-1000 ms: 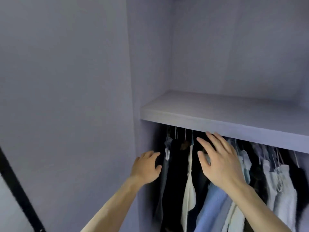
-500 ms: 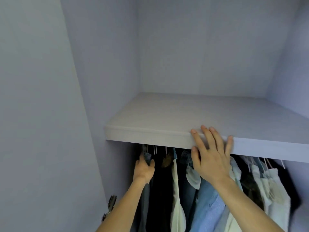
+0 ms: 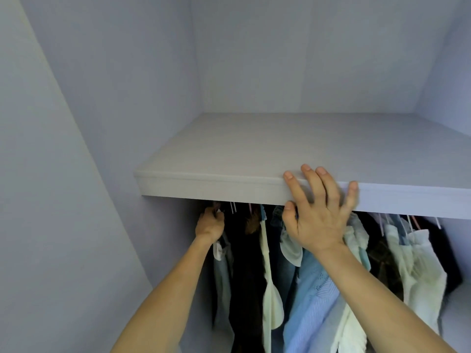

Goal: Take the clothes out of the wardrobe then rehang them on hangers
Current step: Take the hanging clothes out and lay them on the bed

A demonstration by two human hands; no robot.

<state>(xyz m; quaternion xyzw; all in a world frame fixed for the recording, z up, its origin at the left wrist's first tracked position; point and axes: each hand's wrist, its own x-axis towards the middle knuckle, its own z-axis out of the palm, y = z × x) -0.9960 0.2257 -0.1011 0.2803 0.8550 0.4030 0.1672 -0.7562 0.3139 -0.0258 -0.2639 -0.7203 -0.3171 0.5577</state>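
The clothes (image 3: pixel 354 240) are hung in a tight row beneath the wardrobe shelf (image 3: pixel 229 159), across the lower middle and lower right of the frame. Only the tips of the hanger hooks (image 3: pixel 232 207) are seen below the shelf's front edge, and the rail itself is hidden.

The garments are judged to be light and limp, mostly thin shirting and cotton that would sag and slip from its hanger if pulled by the cloth alone. Each is better taken at the hanger's neck, just under the hook, lifted off the rail and then drawn forward (little room is left under the shelf, so the lift must be slight). Because the row is packed so closely, a neighbouring hook could be caught and dragged along.

The left hand (image 3: pixel 210 226) is raised under the shelf at the left end of the row, low and left of the frame's centre. Its fingers are curled round the top of the pale grey garment (image 3: pixel 221 271), which hangs straight down past the wrist. The grasp is probably on the hanger's neck, though what exactly is enclosed is lost in shade. A dark garment (image 3: pixel 246 263) and a cream strip (image 3: pixel 270 296) hang just to the right of it.

The right hand (image 3: pixel 321 220), right of centre, is released. Its fingers are spread straight over the shelf's front edge with the thumb at the lower lip, and nothing is held. The blue shirt (image 3: pixel 313 289) hangs directly below it, partly covered by the forearm. The white garments (image 3: pixel 420 263) at the lower right are well apart from both hands.
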